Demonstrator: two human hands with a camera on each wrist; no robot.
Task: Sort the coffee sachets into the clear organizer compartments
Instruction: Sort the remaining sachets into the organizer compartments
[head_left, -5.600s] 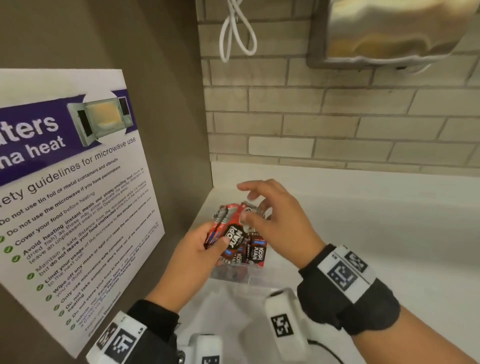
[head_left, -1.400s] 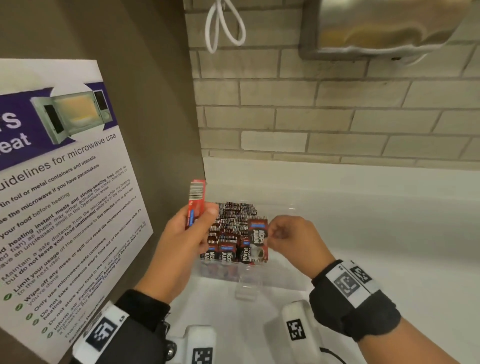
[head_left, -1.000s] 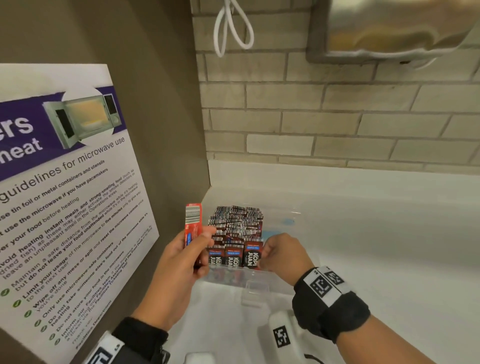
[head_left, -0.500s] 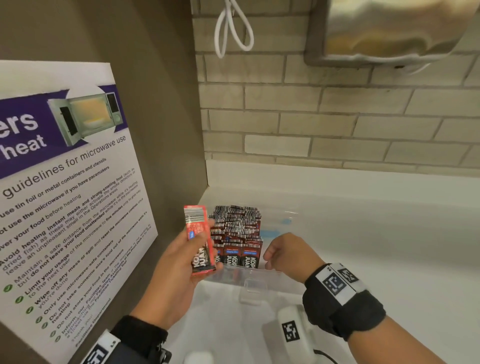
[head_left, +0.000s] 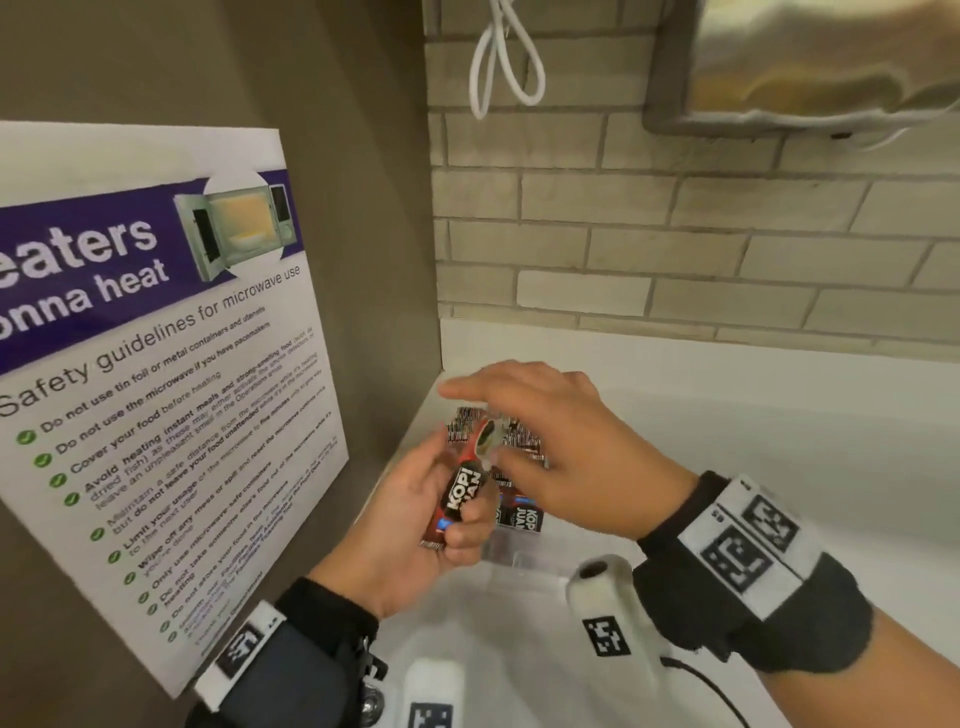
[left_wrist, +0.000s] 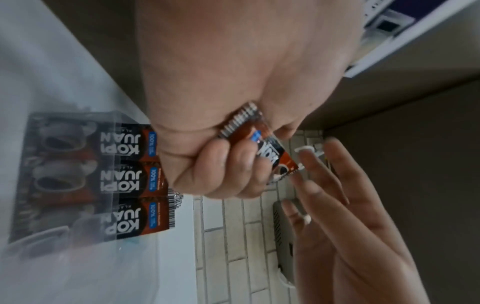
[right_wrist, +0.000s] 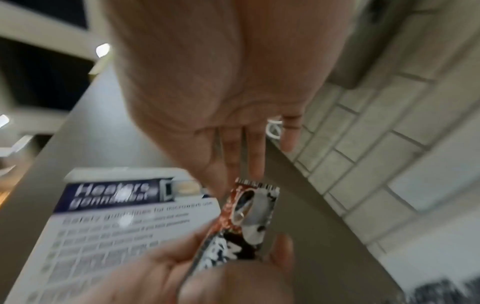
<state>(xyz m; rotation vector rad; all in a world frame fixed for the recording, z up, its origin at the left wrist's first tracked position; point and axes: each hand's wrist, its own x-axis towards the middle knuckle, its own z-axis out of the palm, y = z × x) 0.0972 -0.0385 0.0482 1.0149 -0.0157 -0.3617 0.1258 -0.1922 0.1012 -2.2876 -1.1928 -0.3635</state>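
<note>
Red-and-black foil marks the coffee sachet (head_left: 464, 496) that the left hand (head_left: 410, 540) grips, fingers and thumb curled round its lower half; it stands tilted, its printed cup end uppermost, just in front of and above the clear organizer (head_left: 511, 553). The right hand (head_left: 566, 457) hovers over the top of that sachet with fingers spread and nearly straight; from the left wrist view its fingertips (left_wrist: 309, 150) lie right at the sachet's upper edge, though whether they actually touch it cannot be told, and they are not closed round it. In the right wrist view the same sachet (right_wrist: 249, 207) rises from the left hand's fingers toward the right palm, its crimped top end just below the extended fingers.

Inside the organizer a row of matching sachets (left_wrist: 124, 176) stands upright, three faces showing side by side through the clear front wall, with more packed behind them (head_left: 519, 441); the organizer sits on the white counter (head_left: 779, 467), close to the corner where the brown side panel meets the brick wall (head_left: 675, 234). To the left of the organizer, on that side panel, hangs a microwave safety poster (head_left: 156, 364); above the organizer a white looped cord (head_left: 506, 57) dangles against the bricks, and to the upper right of the organizer a shiny metal fixture (head_left: 821, 62) is mounted on the wall.
</note>
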